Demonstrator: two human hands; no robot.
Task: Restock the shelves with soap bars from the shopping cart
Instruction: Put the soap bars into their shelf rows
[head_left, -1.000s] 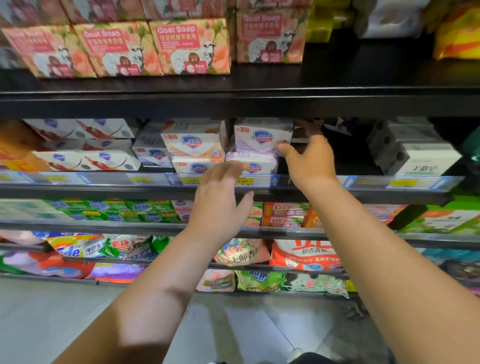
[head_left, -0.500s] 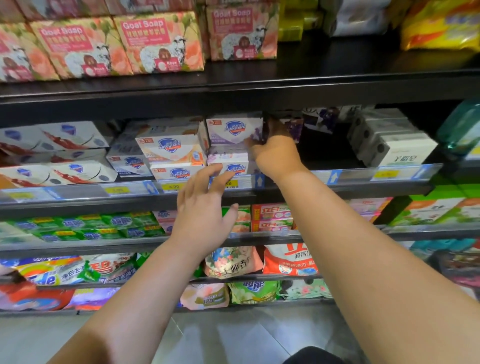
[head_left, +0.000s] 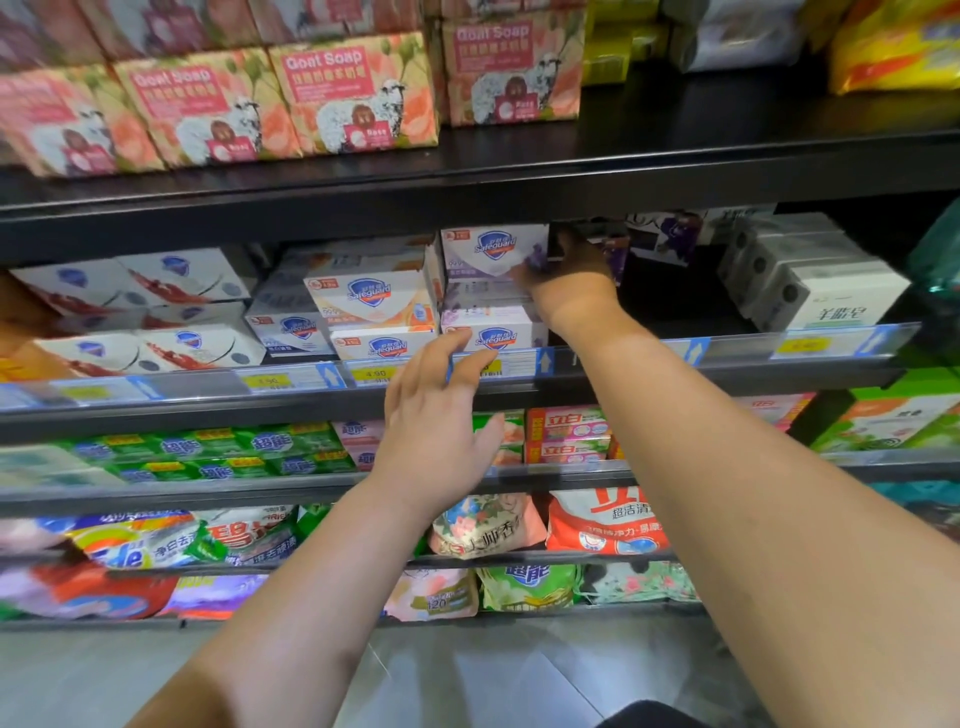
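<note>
On the middle shelf (head_left: 727, 379) stands a stack of purple Safeguard soap boxes, an upper one (head_left: 491, 249) and a lower one (head_left: 488, 332). My right hand (head_left: 569, 283) reaches into the shelf at the right end of the upper purple box. Its thumb lies on the box's front corner and its fingers run back along the side into the dark. My left hand (head_left: 436, 415) hovers in front of the price rail, fingers spread and relaxed, fingertips just below the lower purple box, holding nothing. The shopping cart is out of view.
Orange Safeguard boxes (head_left: 371, 301) and white-red ones (head_left: 140, 291) stand left of the stack. White soap boxes (head_left: 821, 291) stand right, past a dark gap. Goat Soap boxes (head_left: 358, 93) fill the top shelf. Detergent bags (head_left: 602, 525) sit on the lower shelves.
My right hand has pushed deeper into the shelf beside the upper purple box. My left hand stays in front of the rail, fingers a little more spread. My view shifted slightly.
</note>
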